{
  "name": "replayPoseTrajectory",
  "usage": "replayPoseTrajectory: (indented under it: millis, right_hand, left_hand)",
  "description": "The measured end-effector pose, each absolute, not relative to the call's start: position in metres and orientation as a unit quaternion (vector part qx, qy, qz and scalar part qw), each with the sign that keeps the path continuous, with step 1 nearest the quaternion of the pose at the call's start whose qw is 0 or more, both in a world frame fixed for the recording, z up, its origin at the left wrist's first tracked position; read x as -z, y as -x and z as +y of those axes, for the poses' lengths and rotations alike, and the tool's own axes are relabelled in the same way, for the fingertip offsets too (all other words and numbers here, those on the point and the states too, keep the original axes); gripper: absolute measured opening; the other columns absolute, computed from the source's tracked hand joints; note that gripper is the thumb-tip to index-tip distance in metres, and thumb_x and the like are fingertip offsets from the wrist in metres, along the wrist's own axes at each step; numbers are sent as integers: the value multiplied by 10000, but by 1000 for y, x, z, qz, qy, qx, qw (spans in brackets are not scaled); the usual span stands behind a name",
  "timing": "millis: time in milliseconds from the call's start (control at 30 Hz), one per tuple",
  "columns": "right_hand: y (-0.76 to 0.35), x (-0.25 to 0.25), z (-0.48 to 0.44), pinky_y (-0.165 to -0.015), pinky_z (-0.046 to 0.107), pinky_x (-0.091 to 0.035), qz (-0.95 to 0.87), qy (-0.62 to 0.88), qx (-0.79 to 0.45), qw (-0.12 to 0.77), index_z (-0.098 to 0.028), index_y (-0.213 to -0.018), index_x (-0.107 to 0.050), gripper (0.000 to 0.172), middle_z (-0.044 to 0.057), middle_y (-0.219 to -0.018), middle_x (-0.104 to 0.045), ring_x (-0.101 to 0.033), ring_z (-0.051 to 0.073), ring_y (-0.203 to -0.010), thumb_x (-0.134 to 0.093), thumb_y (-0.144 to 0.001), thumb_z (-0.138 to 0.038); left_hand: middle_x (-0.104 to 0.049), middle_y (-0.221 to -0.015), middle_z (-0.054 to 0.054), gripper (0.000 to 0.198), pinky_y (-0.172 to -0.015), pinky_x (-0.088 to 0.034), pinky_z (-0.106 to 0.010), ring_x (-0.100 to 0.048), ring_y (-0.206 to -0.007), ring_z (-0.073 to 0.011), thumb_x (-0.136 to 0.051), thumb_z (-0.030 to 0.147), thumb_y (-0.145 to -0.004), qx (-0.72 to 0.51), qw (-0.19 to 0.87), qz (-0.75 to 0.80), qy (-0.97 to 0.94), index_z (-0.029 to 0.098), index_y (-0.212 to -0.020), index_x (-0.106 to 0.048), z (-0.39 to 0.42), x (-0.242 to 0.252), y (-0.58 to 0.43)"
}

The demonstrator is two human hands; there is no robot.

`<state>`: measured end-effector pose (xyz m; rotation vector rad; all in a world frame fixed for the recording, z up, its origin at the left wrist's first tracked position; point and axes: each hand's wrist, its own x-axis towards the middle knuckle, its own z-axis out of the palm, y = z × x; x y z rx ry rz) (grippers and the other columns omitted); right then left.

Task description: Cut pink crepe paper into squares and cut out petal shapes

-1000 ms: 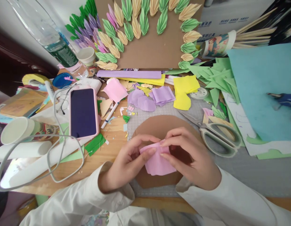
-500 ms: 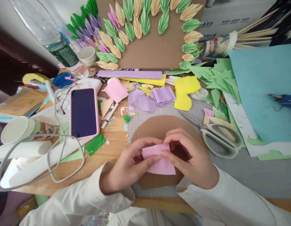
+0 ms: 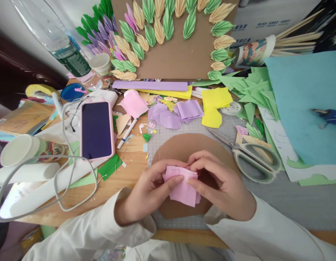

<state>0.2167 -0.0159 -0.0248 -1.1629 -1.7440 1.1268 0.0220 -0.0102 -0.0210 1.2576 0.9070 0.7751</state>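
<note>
Several layers of pink paper (image 3: 184, 192) are pinched between my two hands, over a round piece of brown cardboard (image 3: 173, 145). My left hand (image 3: 151, 188) grips the paper's left side, thumb on top. On the right side, my right hand (image 3: 219, 185) holds it with the thumb in front and the fingers curled behind. The layers are slightly fanned at the lower right edge. Grey-handled scissors (image 3: 255, 159) lie right of the cardboard. Beyond it are purple paper pieces (image 3: 188, 110), a yellow piece (image 3: 213, 105) and another pink piece (image 3: 134, 104).
A phone (image 3: 96, 130) and a looped white cable (image 3: 57, 181) lie left, near a paper cup (image 3: 19, 150) and a bottle (image 3: 72, 59). Behind stands a cardboard panel (image 3: 179, 61) with folded paper leaves. Blue sheet (image 3: 306, 108) and green scraps (image 3: 255, 87) are on the right.
The pink paper has turned slightly in my hands and its layers now show fanned out. My left thumb and right fingers have shifted a little on it.
</note>
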Motion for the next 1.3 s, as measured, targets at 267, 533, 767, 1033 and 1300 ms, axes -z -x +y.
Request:
replayPoseTrajectory:
  millis: [267,533,767,1033,1300]
  right_hand:
    - [-217,24,-16,-639,299,-516,-654,460,-458,388,-212,-801,-605,85,50,-912,-604,-621,174,-799,-600,-880,-243]
    - [-211,27,-20,-662,301,-501,-616,478,-467,417,-214,-804,-584,107,47,-895,-592,-604,172,-814,-578,-902,-256]
    - [-208,26,-24,-675,309,-497,-606,476,-475,425,-216,-861,-563,65,55,-937,-586,-605,182,-852,-547,-916,-247]
    - [-210,29,-24,-734,316,-495,-615,518,-391,448,-217,-857,-576,54,69,-1015,-562,-586,200,-973,-559,-906,-206]
    - [-227,17,-14,-664,287,-493,-534,494,-376,574,-246,-913,-582,25,38,-901,-603,-583,173,-828,-573,-911,-222]
  left_hand:
    - [-723,-987,-71,197,-661,-545,-199,-669,-805,-140,-622,206,-881,-358,625,399,-567,172,-1071,-662,-9,20,-23]
    - [-709,-930,-50,184,-635,-524,-158,-652,-766,-107,-639,173,-868,-374,630,395,-555,178,-1050,-666,-12,22,-24]
    - [-699,-911,-51,162,-642,-532,-170,-647,-776,-119,-644,175,-861,-381,611,404,-564,172,-1020,-672,-11,22,-24]
    - [-671,-994,-14,367,-670,-549,-143,-655,-790,-86,-696,97,-802,-363,710,361,-484,239,-1133,-627,-13,24,-23]
    - [-697,-1029,-12,253,-631,-524,-116,-648,-789,-82,-707,149,-802,-377,654,443,-483,223,-1041,-668,-4,20,-24]
